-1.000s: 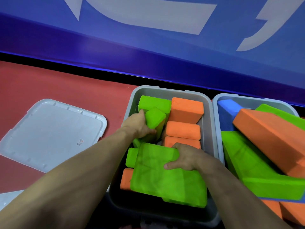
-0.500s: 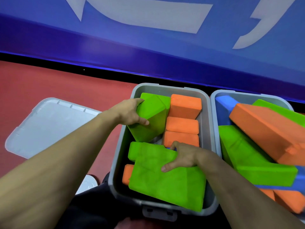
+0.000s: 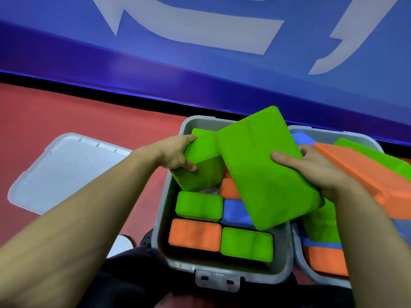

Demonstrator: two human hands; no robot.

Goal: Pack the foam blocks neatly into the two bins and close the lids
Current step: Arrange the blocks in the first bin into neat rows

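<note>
head view: the left hand grips a tilted green block at the far left corner of the left bin. the right hand holds a big green slab lifted over this bin's right rim, so the packed blocks below show, with a narrow gap at the near wall. the right bin is piled above its rim. a lid lies on the red floor beside a blue wall.

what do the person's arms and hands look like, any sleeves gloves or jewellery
Both forearms are bare as far as the picture shows: no sleeves in view. The left hand and right hand wear no gloves, and no rings, watch or wristband show. The nails that show are short and unpainted.
</note>
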